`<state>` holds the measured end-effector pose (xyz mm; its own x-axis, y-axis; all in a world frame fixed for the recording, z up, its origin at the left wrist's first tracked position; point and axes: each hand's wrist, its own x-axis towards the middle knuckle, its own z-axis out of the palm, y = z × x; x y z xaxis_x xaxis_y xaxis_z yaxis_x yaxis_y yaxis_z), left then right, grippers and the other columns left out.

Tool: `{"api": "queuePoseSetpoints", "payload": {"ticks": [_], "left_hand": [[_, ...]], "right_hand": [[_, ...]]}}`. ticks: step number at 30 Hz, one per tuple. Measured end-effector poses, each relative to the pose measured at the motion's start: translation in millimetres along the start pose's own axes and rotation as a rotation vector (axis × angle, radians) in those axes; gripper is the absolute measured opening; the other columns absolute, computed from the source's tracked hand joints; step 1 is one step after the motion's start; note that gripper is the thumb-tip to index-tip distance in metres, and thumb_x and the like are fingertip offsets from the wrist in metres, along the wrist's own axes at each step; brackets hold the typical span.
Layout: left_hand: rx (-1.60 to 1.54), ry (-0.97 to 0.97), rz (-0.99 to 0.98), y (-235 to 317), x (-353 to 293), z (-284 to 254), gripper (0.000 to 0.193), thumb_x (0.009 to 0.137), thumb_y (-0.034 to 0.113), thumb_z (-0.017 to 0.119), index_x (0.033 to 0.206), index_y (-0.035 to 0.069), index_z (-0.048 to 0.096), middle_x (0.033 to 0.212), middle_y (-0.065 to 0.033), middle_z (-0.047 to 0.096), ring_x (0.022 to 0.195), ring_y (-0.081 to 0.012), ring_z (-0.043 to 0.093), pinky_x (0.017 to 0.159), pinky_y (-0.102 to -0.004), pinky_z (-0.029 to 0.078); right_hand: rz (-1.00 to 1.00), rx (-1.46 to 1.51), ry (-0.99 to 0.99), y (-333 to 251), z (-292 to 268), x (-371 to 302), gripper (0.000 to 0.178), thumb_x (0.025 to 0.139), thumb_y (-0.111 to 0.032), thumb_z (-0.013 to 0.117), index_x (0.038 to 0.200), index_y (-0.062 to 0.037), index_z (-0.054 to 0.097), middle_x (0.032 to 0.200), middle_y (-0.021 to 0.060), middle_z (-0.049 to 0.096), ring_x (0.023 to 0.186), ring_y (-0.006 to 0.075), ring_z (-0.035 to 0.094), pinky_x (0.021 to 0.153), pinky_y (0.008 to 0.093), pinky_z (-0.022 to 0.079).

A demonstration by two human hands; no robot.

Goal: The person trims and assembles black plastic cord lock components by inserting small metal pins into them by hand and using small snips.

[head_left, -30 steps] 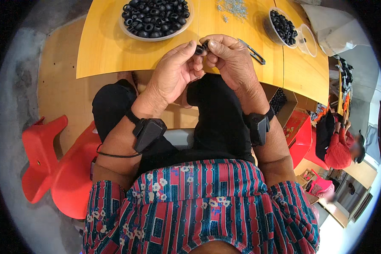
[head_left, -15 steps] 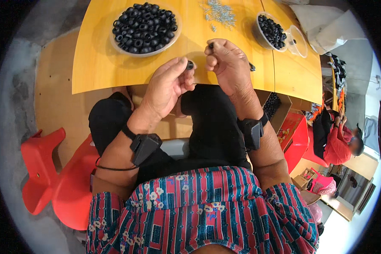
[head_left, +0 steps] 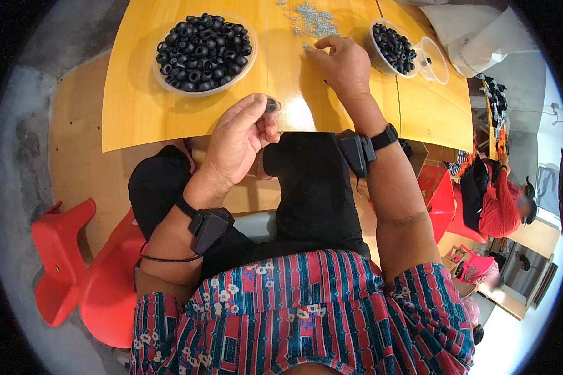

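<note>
My left hand (head_left: pixel 241 140) is closed near the table's front edge. It pinches a small round black plastic piece (head_left: pixel 271 105) with a hollow end between thumb and fingertips. My right hand (head_left: pixel 349 65) is stretched out over the table, thumb and forefinger a little apart beside a small silvery screw-like part (head_left: pixel 306 47). Its other fingers are hidden beneath the palm. Just beyond those fingertips lies a loose scatter of small silvery parts (head_left: pixel 316 22). To the left, a clear round tub (head_left: pixel 161 78) is heaped with black hollow pieces (head_left: pixel 203 53).
Right of my right hand stands a smaller tub (head_left: pixel 381 57) of black pieces, next to a clear lid (head_left: pixel 441 67) with a black piece in it. The yellow table (head_left: pixel 131 119) ends above my knees. Red chairs (head_left: pixel 59 262) stand left; another person (head_left: pixel 500 203) sits far right.
My right hand has moved up and away from my left hand to the scattered silvery parts, its fingertips parting. My left hand still holds its black piece. The view has shifted slightly.
</note>
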<state>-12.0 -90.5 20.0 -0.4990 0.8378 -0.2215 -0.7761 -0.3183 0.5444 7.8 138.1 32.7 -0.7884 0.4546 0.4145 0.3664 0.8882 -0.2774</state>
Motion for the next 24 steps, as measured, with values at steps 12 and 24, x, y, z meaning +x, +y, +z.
{"api": "queuePoseSetpoints", "payload": {"ticks": [12,24], "left_hand": [[0.004,0.010,0.009,-0.1,-0.9,-0.2,0.027,0.095,0.031,0.048,0.092,0.005,0.055,0.075,0.0000,0.051,0.069,-0.0088,0.049,0.065,-0.0235,0.043],[0.002,0.021,0.009,1.5,-1.8,-0.1,0.027,0.095,0.031,0.047,0.092,0.006,0.054,0.075,-0.0001,0.051,0.069,-0.0091,0.049,0.065,-0.0238,0.043]], "right_hand": [[0.131,0.190,-0.207,5.8,-11.1,-3.2,0.013,0.070,-0.016,0.068,0.082,-0.0120,0.070,0.052,0.0021,0.050,0.045,0.0128,0.050,0.045,0.0277,0.040],[-0.110,0.067,-0.221,0.1,-5.1,-4.7,0.018,0.073,-0.021,0.069,0.088,-0.0118,0.068,0.072,0.0107,0.060,0.063,0.0273,0.059,0.057,0.0354,0.047]]}}
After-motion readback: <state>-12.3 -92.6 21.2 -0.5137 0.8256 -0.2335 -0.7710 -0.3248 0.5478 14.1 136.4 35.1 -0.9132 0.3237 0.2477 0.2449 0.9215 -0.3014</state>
